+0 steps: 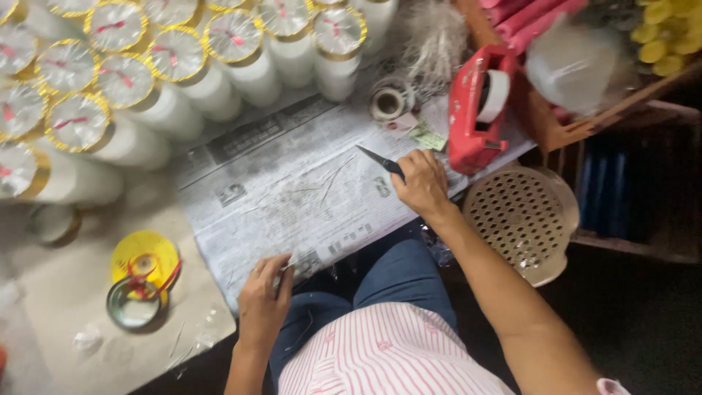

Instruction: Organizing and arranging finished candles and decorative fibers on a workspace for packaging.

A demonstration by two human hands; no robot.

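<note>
Right hand closed around scissors, blades pointing far-left over newspaper. Left hand pinched paper's near edge, fingers curled. Judgement: hold sheet flat, keep blades clear of pinching fingers.

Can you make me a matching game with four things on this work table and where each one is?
Things:
1. scissors
2. red tape dispenser
3. yellow ribbon spool
4. perforated beige stool

Places:
A. left of the newspaper, on the beige surface
B. in the right hand
C. right of the newspaper, lower than the table
D. at the newspaper's far right corner

Pairs: 1-B, 2-D, 3-A, 4-C
</note>
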